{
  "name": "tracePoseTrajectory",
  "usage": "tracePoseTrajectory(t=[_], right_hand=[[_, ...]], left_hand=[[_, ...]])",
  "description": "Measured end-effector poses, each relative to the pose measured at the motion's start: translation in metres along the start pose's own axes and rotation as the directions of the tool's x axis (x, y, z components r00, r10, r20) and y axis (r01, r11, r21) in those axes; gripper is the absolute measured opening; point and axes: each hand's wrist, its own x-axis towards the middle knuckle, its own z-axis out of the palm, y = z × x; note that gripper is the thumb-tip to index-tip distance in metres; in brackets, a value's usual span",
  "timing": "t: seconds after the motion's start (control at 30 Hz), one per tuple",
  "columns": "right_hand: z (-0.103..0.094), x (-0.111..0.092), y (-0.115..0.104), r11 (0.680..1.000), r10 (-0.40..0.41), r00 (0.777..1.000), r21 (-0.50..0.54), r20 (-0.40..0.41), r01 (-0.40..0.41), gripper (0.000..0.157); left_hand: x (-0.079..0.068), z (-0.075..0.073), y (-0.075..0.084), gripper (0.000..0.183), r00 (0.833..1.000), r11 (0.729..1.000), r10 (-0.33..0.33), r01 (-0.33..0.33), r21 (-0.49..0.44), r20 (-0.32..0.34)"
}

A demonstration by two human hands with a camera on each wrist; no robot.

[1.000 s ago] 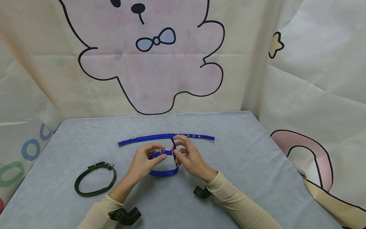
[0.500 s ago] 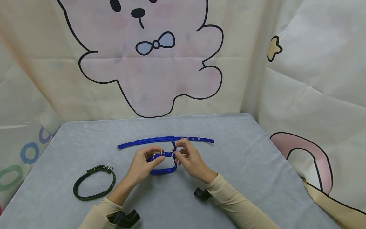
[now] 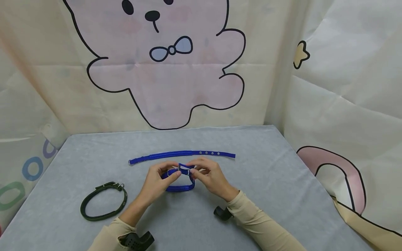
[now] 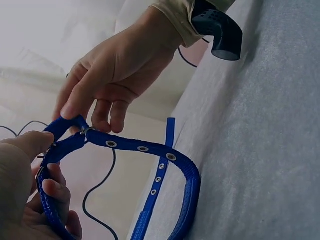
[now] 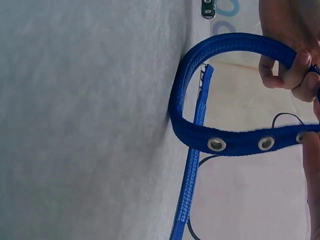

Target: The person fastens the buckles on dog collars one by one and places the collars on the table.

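Note:
A blue collar point(image 3: 180, 188), bent into a loop, is held between both hands above the table. My left hand point(image 3: 158, 178) pinches it by the buckle point(image 3: 179, 167) between thumb and fingers. With thumb and fingertips my right hand point(image 3: 209, 176) pinches the strap's free end, which is folded back over the loop toward the buckle. In the left wrist view that folded strap end point(image 4: 61, 127) spans from the right fingertips to the left thumb. Metal eyelets point(image 5: 216, 144) line the loop's side in the right wrist view. Fingers partly hide the buckle.
Behind the hands a second blue collar point(image 3: 171, 153) lies stretched out flat on the grey-covered table point(image 3: 267, 195). A dark green collar point(image 3: 103, 217), fastened in a ring, lies at the left. Printed curtains point(image 3: 251, 115) stand behind and beside the table.
The strap's free end, which pointed away from me at the right, is now folded leftward to the buckle. My right hand has turned slightly with it; the left keeps its hold.

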Motion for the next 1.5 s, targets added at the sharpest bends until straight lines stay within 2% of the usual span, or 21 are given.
tracePoseTrajectory(t=[0.2, 0.37, 0.5, 0.8, 0.9, 1.07, 1.33, 1.5], right_hand=[[-0.003, 0.0, -0.003, 0.999, 0.026, 0.999, 0.035, 0.035, -0.028, 0.017], [-0.003, 0.003, -0.003, 0.994, 0.058, 0.992, 0.086, 0.114, -0.068, 0.023], [-0.002, 0.005, -0.004, 0.993, 0.075, 0.988, 0.081, 0.137, -0.087, 0.025], [0.0, 0.005, -0.007, 0.995, 0.085, 0.988, 0.032, 0.133, -0.089, 0.025], [0.0, 0.006, -0.008, 0.996, 0.088, 0.987, 0.013, 0.131, -0.091, 0.025], [0.003, 0.006, -0.01, 0.994, 0.09, 0.988, 0.046, 0.123, -0.096, 0.026], [0.005, 0.003, -0.011, 0.985, 0.138, 0.986, 0.089, 0.09, -0.146, 0.03], [0.006, 0.001, -0.012, 0.98, 0.157, 0.984, 0.108, 0.086, -0.166, 0.036]], left_hand=[[-0.002, -0.001, -0.001, 0.021, 1.0, 1.0, 0.007, -0.007, -0.012, 0.011], [-0.001, -0.002, 0.001, 0.021, 1.0, 1.0, -0.005, 0.005, 0.0, 0.01], [0.0, -0.005, 0.0, 0.024, 1.0, 1.0, -0.003, 0.003, 0.013, 0.027], [0.001, -0.007, 0.0, 0.027, 1.0, 0.998, 0.003, -0.005, 0.057, 0.027], [0.001, -0.006, 0.0, 0.028, 0.999, 0.999, 0.012, -0.013, 0.034, 0.048], [0.001, -0.005, 0.001, 0.032, 0.996, 1.0, 0.03, -0.029, -0.013, 0.09], [0.0, -0.002, 0.001, 0.021, 1.0, 1.0, -0.006, 0.006, 0.006, 0.023], [0.0, 0.002, 0.002, 0.018, 1.0, 1.0, 0.025, -0.025, 0.013, 0.015]])
